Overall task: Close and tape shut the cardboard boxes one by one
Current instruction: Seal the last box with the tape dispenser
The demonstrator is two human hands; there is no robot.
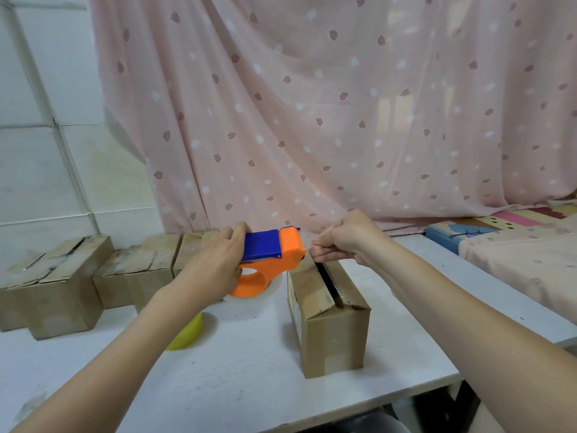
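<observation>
My left hand (218,260) grips an orange and blue tape dispenser (270,260) with a clear tape roll, held above the white table (243,370). My right hand (346,242) is closed in a pinch just right of the dispenser's mouth, apparently on the clear tape end, though the tape itself is hard to see. Directly below that hand stands a cardboard box (331,323) whose top flaps are partly open, leaving a dark gap along the middle.
Several more cardboard boxes (56,285) sit in a row at the back left of the table. A yellow roll (187,334) lies under my left forearm. A pink patterned curtain (312,104) hangs behind. A bed (515,254) is at the right.
</observation>
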